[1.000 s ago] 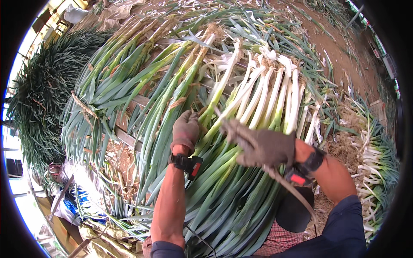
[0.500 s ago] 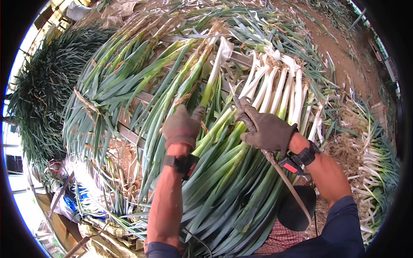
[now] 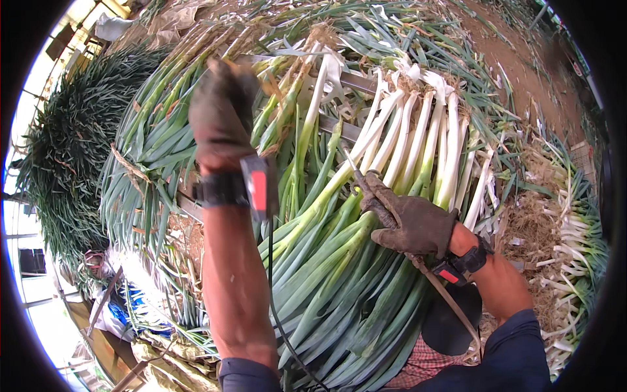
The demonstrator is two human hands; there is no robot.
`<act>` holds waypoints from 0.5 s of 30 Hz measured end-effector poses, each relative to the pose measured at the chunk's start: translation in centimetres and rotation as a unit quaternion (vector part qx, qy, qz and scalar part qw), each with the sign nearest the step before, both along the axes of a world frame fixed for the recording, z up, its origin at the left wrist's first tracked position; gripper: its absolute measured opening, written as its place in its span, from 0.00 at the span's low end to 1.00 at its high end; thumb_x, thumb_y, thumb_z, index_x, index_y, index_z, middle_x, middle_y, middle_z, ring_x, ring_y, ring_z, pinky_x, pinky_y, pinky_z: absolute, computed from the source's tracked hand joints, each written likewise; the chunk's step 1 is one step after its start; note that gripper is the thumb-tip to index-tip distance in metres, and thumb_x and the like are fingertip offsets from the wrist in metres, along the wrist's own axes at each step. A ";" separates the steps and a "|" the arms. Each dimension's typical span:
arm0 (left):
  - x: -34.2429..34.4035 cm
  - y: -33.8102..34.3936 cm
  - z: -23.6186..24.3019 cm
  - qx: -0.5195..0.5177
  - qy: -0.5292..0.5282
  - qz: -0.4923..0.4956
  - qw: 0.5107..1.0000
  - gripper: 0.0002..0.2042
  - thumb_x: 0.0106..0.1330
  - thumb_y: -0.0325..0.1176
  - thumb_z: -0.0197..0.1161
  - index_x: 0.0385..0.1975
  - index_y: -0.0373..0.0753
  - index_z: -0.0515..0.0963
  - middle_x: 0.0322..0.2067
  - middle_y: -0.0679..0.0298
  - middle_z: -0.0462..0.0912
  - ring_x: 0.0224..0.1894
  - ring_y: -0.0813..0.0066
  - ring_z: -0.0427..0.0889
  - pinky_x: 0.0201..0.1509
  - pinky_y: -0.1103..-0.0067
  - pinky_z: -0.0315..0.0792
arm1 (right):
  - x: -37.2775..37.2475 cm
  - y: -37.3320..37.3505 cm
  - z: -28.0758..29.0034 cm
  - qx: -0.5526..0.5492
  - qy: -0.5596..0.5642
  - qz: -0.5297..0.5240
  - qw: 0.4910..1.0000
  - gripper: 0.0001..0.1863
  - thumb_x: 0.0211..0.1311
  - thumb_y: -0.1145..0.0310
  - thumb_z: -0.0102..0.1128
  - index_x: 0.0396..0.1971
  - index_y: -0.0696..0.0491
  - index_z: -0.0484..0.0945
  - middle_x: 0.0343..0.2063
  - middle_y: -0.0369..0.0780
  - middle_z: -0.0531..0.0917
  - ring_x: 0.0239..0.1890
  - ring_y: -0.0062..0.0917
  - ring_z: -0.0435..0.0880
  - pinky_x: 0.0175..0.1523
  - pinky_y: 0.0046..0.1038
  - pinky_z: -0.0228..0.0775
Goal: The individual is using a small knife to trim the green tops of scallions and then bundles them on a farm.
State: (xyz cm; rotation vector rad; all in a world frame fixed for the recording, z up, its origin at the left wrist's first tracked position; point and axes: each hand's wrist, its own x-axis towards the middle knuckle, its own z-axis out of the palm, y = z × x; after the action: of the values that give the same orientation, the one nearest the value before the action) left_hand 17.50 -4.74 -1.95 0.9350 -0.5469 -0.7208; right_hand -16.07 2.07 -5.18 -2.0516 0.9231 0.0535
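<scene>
The brown-gloved right hand (image 3: 418,225) grips a slim grey metal nozzle (image 3: 356,174). The brown-gloved left hand (image 3: 224,112) is blurred, its grip unclear.

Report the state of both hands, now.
Left hand: too blurred to tell whether open, closed or holding anything.
Right hand: closed around a thin-nozzled tool with a hose.

Left hand (image 3: 225,108): blurred, between ten and eleven o'clock
Right hand (image 3: 417,223): gripping nozzle (image 3: 357,176), near three o'clock
White stalks (image 3: 449,147): two o'clock
Leafy pile (image 3: 75,147): nine o'clock
</scene>
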 end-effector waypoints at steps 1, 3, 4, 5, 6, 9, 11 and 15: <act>-0.1 -1.5 0.9 -0.030 0.039 0.003 0.999 0.13 0.75 0.44 0.67 0.41 0.41 0.87 0.35 0.60 0.89 0.36 0.66 0.86 0.44 0.68 0.83 | 0.0 0.0 -0.1 -0.005 -0.012 -0.003 1.000 0.39 0.65 0.49 0.68 0.73 0.47 0.67 0.35 0.56 0.87 0.41 0.55 0.88 0.52 0.48 0.79; -0.8 -2.8 1.3 0.109 -0.041 -0.083 0.990 0.16 0.73 0.46 0.68 0.45 0.39 0.86 0.38 0.57 0.89 0.41 0.66 0.88 0.45 0.70 0.83 | -0.2 -0.1 -0.1 0.023 -0.014 -0.021 0.999 0.38 0.65 0.48 0.69 0.71 0.46 0.68 0.35 0.57 0.87 0.41 0.55 0.88 0.52 0.48 0.79; -2.4 -2.2 0.0 0.288 -0.247 -0.112 0.918 0.20 0.71 0.51 0.68 0.45 0.37 0.87 0.41 0.52 0.89 0.43 0.59 0.89 0.49 0.67 0.82 | -0.3 -0.2 -0.1 0.035 -0.016 -0.028 0.999 0.38 0.64 0.48 0.69 0.71 0.46 0.69 0.36 0.57 0.87 0.41 0.56 0.88 0.52 0.48 0.79; -3.8 -1.6 -1.4 0.447 -0.527 -0.161 0.704 0.25 0.70 0.55 0.68 0.46 0.36 0.88 0.43 0.47 0.89 0.45 0.53 0.90 0.52 0.63 0.82 | -0.4 -0.3 -0.1 0.049 -0.034 -0.036 0.998 0.39 0.65 0.48 0.69 0.72 0.47 0.69 0.38 0.58 0.87 0.43 0.55 0.88 0.53 0.48 0.78; -5.1 -1.2 -3.0 0.490 -0.652 -0.239 0.527 0.29 0.68 0.60 0.67 0.46 0.34 0.89 0.46 0.42 0.90 0.48 0.46 0.91 0.55 0.59 0.82 | -0.5 -0.3 -0.2 0.064 -0.052 -0.044 0.996 0.39 0.65 0.48 0.69 0.72 0.48 0.68 0.39 0.58 0.87 0.44 0.55 0.88 0.54 0.47 0.78; -8.3 3.0 -8.5 0.547 -0.610 -0.252 0.515 0.28 0.69 0.62 0.66 0.43 0.39 0.91 0.43 0.47 0.91 0.50 0.47 0.91 0.55 0.59 0.83 | -0.9 -0.5 -0.4 0.106 -0.044 -0.040 0.993 0.52 0.66 0.54 0.71 0.81 0.54 0.48 0.55 0.49 0.84 0.51 0.42 0.87 0.60 0.36 0.76; -8.8 3.0 -11.2 0.571 -0.605 -0.247 0.497 0.26 0.68 0.59 0.68 0.42 0.39 0.91 0.43 0.48 0.91 0.49 0.47 0.91 0.54 0.59 0.83 | -1.0 -0.5 -0.5 0.121 -0.041 -0.037 0.991 0.59 0.66 0.57 0.72 0.84 0.56 0.39 0.62 0.44 0.82 0.55 0.36 0.86 0.63 0.31 0.74; -8.3 1.5 -13.5 0.565 -0.599 -0.225 0.520 0.21 0.65 0.54 0.70 0.40 0.39 0.91 0.42 0.48 0.92 0.49 0.45 0.91 0.51 0.61 0.84 | -1.0 -0.4 -0.6 0.116 -0.084 -0.052 0.988 0.60 0.65 0.57 0.72 0.84 0.57 0.39 0.63 0.44 0.82 0.57 0.36 0.85 0.65 0.31 0.73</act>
State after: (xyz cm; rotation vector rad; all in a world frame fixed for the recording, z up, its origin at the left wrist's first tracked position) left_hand 9.17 -3.24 -15.48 2.6791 -1.6911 -0.7749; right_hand -17.12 1.64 -5.79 -1.7625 0.8735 -0.0649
